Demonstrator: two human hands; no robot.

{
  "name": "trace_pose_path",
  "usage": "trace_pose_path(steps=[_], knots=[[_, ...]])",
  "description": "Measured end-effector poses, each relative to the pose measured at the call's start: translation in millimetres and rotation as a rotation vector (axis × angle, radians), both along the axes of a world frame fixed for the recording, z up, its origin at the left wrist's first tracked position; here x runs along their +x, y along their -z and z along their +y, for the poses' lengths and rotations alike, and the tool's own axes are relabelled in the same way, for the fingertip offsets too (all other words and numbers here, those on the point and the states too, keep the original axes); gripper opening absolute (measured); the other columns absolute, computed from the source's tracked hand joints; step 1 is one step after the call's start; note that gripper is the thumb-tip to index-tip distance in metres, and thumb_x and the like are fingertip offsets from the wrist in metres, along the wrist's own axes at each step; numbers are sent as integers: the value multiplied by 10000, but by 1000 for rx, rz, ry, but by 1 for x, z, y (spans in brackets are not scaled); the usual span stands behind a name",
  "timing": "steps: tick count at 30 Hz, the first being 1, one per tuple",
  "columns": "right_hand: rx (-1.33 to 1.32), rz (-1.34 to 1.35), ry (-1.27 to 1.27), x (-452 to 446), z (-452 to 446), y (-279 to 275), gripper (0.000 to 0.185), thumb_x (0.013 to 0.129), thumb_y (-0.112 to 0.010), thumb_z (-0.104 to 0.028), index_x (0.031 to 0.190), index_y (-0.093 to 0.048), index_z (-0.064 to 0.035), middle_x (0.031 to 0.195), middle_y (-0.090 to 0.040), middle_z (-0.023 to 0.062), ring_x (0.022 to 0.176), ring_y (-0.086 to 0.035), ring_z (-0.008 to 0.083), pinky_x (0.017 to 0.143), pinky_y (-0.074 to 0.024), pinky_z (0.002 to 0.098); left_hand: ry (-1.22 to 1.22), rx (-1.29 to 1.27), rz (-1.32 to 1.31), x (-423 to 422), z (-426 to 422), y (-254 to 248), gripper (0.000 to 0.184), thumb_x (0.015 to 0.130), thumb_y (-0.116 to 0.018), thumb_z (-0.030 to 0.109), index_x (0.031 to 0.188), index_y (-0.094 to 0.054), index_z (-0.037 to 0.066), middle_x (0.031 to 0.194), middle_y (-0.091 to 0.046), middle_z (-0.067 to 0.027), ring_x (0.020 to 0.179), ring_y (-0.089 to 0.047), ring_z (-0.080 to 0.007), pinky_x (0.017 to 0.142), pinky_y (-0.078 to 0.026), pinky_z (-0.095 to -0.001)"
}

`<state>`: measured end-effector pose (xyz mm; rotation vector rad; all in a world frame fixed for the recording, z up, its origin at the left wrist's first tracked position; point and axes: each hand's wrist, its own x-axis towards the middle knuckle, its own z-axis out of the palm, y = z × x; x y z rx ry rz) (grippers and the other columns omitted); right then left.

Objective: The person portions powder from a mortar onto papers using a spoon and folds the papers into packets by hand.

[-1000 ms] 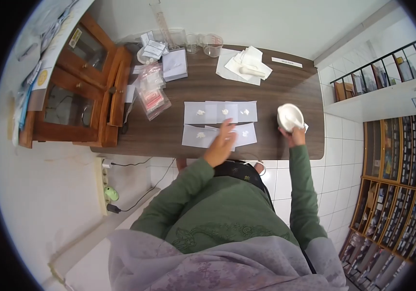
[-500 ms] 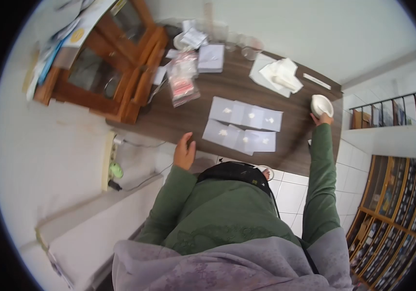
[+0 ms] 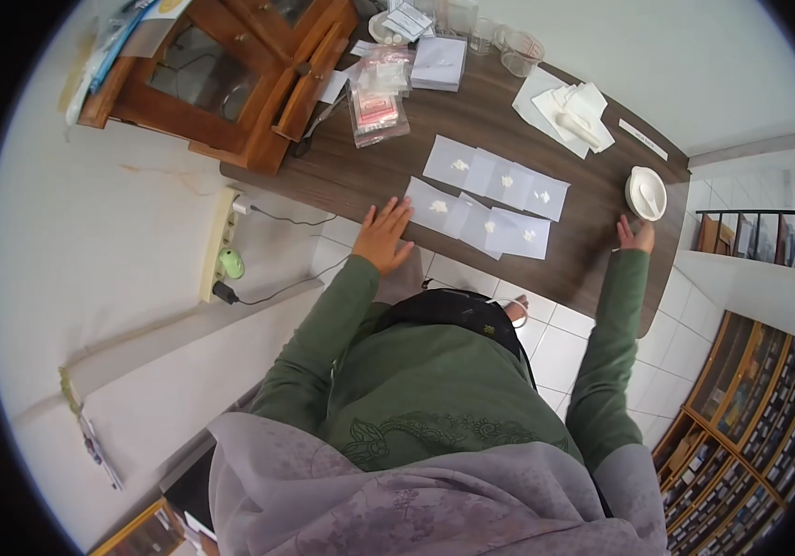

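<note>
A white mortar (image 3: 638, 206) stands near the table's right end; something pale inside it is too small to make out. My right hand (image 3: 637, 235) is just in front of the mortar, fingers apart and holding nothing. Whether a fingertip still touches its rim I cannot tell. My left hand (image 3: 384, 233) lies open with spread fingers at the table's front edge, close to the nearest white paper (image 3: 420, 195). Several such papers are laid in two overlapping rows, each with a small heap of white powder (image 3: 438, 207) on it.
A white pestle (image 3: 577, 126) rests on crumpled white tissue (image 3: 592, 97) at the back. Glass beakers (image 3: 520, 57), a paper stack (image 3: 438, 61) and plastic bags (image 3: 379, 107) line the rear. A wooden glass-door cabinet (image 3: 258, 102) stands left; a strip label (image 3: 643, 138) lies right.
My right hand has let go of the mortar and drawn back slightly, its fingers opening. My left hand has come forward to the table edge and spread its fingers. The view has shifted.
</note>
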<state>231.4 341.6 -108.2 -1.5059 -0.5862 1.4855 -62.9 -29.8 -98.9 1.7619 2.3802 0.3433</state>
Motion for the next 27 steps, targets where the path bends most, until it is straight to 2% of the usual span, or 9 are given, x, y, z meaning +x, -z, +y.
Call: trace_pose_path(steps=[4,8,10,11,13,15,18,21,27], knots=[[251,-261,20,-16,-102,-18,510,772,-462,-63,1232,-243,-68,1106,-408,114,946,-499,224,762,-425,324,-26,11,16,-10,-9,0,537,746,-502,293,1214,-366,67,1330,-277,-46,1241,-226,-228,989,-180,-464],[496,-122,-509,-31,-201,-4,365,766,-451,21,1121,-394,-38,1005,-482,69,891,-504,161,759,-425,282,83,46,-17,-41,-16,7,525,747,-503,288,1208,-375,73,1327,-281,-43,1241,-227,-224,986,-170,-480],[465,-84,-590,-68,-250,-8,326,753,-357,88,1045,-460,-14,947,-521,68,891,-515,151,788,-421,276,125,54,-51,-57,-22,6,499,750,-509,256,1203,-381,89,1301,-317,-50,1226,-254,-233,979,-173,-493],[571,-150,-771,-79,-262,-5,351,727,-310,129,1002,-488,4,945,-538,83,899,-523,151,814,-412,272,145,63,-57,-64,-23,6,496,750,-509,255,1201,-382,93,1300,-318,-47,1225,-256,-231,979,-173,-493],[749,-316,-824,-122,-283,-14,346,693,-356,135,962,-526,2,954,-553,105,906,-531,181,808,-407,257,180,74,-60,-78,-23,4,491,750,-510,252,1199,-384,99,1299,-318,-43,1223,-259,-226,980,-173,-491],[846,-559,-918,-151,-294,-17,368,674,-445,80,1014,-524,-38,1010,-529,116,944,-499,268,819,-409,292,206,57,-64,-84,-30,4,487,749,-511,248,1197,-385,103,1299,-316,-39,1221,-261,-221,981,-173,-489],[1075,-739,-1093,-175,-297,-16,411,672,-514,8,1077,-485,-56,1083,-492,100,976,-464,282,859,-387,343,231,61,-35,-89,-36,4,486,747,-517,240,1194,-385,103,1295,-321,-34,1219,-265,-215,980,-179,-486],[1149,-884,-1205,-182,-300,-17,476,668,-570,-78,1127,-445,-76,1148,-445,74,1026,-424,268,892,-357,365,209,68,-21,-87,-44,6,487,736,-533,236,1182,-393,103,1287,-327,-30,1213,-274,-211,977,-186,-489],[1285,-1013,-1368,-180,-295,-9,526,647,-622,-158,1136,-440,-92,1135,-431,63,1080,-385,244,904,-353,344,98,108,-12,-78,-54,18,425,697,-581,186,1107,-467,175,1160,-434,13,1169,-334,-189,975,-195,-488]])
